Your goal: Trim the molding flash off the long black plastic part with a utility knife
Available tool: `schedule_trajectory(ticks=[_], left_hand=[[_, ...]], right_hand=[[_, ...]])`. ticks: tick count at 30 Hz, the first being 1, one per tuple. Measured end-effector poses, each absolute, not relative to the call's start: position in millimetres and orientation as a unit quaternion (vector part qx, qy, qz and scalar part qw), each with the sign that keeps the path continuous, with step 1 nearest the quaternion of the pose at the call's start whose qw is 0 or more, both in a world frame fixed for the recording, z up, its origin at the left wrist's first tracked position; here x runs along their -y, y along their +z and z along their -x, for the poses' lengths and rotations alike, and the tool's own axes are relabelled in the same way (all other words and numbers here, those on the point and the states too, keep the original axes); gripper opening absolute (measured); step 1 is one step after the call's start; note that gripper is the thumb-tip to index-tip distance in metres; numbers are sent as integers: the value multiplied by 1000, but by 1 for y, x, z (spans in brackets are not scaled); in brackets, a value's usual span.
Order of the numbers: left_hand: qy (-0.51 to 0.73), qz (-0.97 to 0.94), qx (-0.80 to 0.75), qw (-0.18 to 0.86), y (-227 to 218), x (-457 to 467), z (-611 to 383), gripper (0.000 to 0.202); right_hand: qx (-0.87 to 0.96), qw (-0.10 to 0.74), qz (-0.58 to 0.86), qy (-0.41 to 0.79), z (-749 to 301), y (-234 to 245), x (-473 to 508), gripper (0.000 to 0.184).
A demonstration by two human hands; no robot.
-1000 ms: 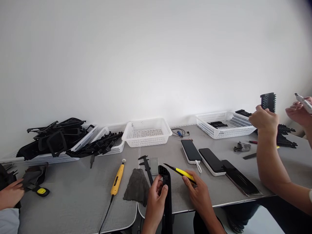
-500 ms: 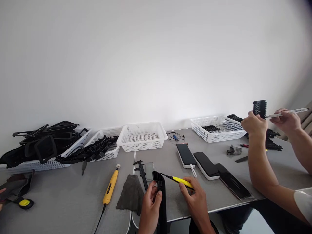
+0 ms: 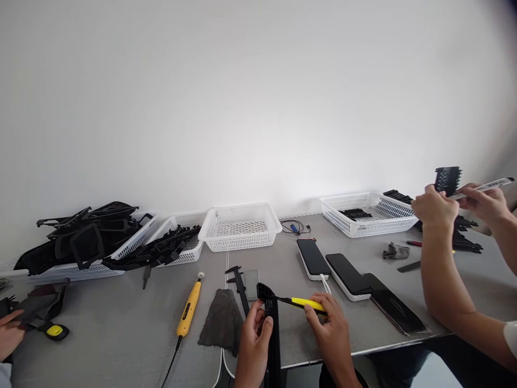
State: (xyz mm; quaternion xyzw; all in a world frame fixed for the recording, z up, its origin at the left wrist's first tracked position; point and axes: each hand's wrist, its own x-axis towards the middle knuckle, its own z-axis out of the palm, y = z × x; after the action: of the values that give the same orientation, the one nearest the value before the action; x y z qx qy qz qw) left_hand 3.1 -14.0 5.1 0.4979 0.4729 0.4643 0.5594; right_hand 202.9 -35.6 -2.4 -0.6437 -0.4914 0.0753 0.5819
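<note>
Near the table's front edge, my left hand is closed around a long black plastic part with a ribbed, flared upper end. My right hand grips a slim tool with a ribbed yellow handle and a thin dark shaft. The shaft's tip meets the flared end of the part; its exact shape is too small to tell. Just beyond my left hand lie a dark grey cloth, a black caliper and a small grey rectangular block.
Left are a yellow corded rotary tool and baskets of black parts. A white basket stands behind. Phone-like devices lie to the right. One co-worker's hands hold a black part and marker; another's hand shows far left.
The view has shifted slightly left, so the scene sits further right. My hands keep their grips, and the tool's tip stays at the part's upper end. More of the far-left co-worker's hand shows.
</note>
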Motion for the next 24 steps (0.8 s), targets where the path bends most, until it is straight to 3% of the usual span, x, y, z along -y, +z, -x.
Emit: schedule_trajectory(ticks=[24], left_hand=[[462,-505,-473,555,7,13,-2,72]], right_hand=[[476,584,654,67,-204,-5,33,41]])
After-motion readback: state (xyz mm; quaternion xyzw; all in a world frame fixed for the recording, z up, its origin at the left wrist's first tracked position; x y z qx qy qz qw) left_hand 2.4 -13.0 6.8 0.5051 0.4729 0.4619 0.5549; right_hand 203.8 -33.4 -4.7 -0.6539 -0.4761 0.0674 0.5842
